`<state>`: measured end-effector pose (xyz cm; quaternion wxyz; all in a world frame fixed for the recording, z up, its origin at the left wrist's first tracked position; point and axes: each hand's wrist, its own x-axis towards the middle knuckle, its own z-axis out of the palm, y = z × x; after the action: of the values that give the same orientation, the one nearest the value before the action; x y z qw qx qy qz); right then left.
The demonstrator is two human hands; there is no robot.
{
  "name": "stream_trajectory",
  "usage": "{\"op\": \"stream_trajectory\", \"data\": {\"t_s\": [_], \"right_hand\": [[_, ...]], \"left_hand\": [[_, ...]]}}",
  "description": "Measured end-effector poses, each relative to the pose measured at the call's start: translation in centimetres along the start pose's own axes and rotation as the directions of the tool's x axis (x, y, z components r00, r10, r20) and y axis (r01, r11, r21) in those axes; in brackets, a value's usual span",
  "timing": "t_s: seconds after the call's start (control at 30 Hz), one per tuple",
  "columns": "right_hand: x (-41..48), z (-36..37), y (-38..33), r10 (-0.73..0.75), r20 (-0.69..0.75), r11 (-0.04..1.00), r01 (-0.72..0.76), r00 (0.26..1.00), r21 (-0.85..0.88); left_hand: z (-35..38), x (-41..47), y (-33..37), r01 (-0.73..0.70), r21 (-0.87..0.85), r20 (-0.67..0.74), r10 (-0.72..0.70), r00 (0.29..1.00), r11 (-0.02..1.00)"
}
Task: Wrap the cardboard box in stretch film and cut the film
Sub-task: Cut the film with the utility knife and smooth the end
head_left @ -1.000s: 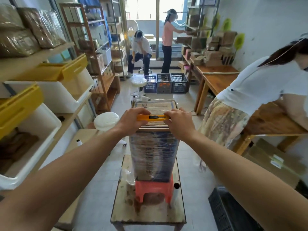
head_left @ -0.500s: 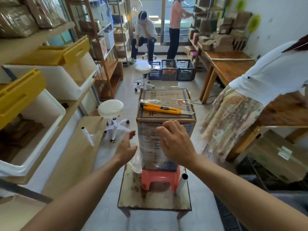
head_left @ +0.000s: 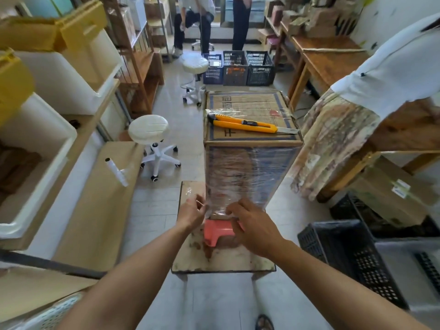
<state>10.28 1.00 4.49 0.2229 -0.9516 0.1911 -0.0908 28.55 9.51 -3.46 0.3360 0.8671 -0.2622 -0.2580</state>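
Risk-tip: cardboard box [head_left: 247,129] is standing tall and narrow on a small pink stool [head_left: 217,233], which is sitting on a low table [head_left: 223,264]; a sideways tug on the film could be toppling the stack, in my judgement.
Risk-blade: utility knife [head_left: 247,123] is lying loose on the box top, blade tip reaching the 3 o'clock edge; a jolt could be sending it off toward the bystander's skirt [head_left: 333,144] just beside.
Risk-film: stretch film [head_left: 242,177] is looking thin and clingy; the loose tail could be tearing or bunching if pulled unevenly.
Left hand: left hand [head_left: 191,214] is pinching the film edge at the box's 7 o'clock lower corner.
Right hand: right hand [head_left: 253,228] is sitting fingers-curled on the film at the lower front face; grip or press, cannot tell.
Box location: centre of view, 12 o'clock from the hands, sides wrapped, top bare.
Materials: matte corrugated cardboard; glossy wrinkled clear film; hard yellow plastic knife body; moulded plastic stool; worn, stained tabletop.
Spare: film roll [head_left: 116,172] is lying at 9 o'clock, well apart.
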Motion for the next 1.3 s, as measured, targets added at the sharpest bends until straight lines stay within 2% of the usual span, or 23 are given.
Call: {"op": "stream_trajectory", "data": {"t_s": [0.17,0.47,0.6,0.7,0.9,1.0,1.1,1.2,1.23,1.3], "right_hand": [[-0.1,0.8,-0.1,0.062,0.048,0.998,-0.061,0.997,-0.006],[0.1,2.3,-1.4,0.112,0.145,0.993,-0.117,0.983,0.023],[0.4,3.1,-2.2,0.144,0.199,0.986,-0.158,0.969,0.055],[0.2,3.7,-2.6,0.174,0.228,0.977,-0.196,0.958,0.082],[-0.5,5.0,-2.3,0.217,0.252,0.963,-0.249,0.943,0.100],[-0.7,5.6,-1.7,0.229,0.271,0.957,-0.268,0.935,0.114],[-0.6,6.1,-1.1,0.251,0.282,0.949,-0.293,0.926,0.119],[-0.4,7.1,-0.7,0.276,0.311,0.941,-0.321,0.909,0.104],[-0.4,7.3,-0.7,0.283,0.321,0.940,-0.328,0.904,0.093],[-0.2,7.7,-0.9,0.290,0.337,0.939,-0.335,0.896,0.083]], "left_hand": [[-1.2,-0.4,0.0,-0.075,0.002,-0.030,0.075,0.997,0.997],[-2.2,-3.1,0.0,-0.103,-0.026,-0.177,0.096,0.979,0.994],[-2.8,-3.7,-0.2,-0.161,0.041,-0.115,0.165,0.980,0.986],[-3.1,-3.5,-0.1,-0.179,0.048,-0.131,0.184,0.974,0.983],[-2.8,-2.4,-0.9,-0.057,-0.065,0.070,0.062,0.996,0.996],[-2.3,-1.7,-1.6,-0.040,0.064,0.128,0.031,0.991,0.997],[-1.8,-1.9,-2.3,-0.066,0.222,0.079,0.050,0.996,0.973],[-1.7,-2.2,-3.3,-0.222,0.580,0.073,0.221,0.973,0.784],[-1.9,-2.1,-3.4,-0.272,0.624,0.107,0.265,0.958,0.733],[-2.4,-1.7,-3.2,-0.338,0.629,0.180,0.292,0.939,0.700]]}}
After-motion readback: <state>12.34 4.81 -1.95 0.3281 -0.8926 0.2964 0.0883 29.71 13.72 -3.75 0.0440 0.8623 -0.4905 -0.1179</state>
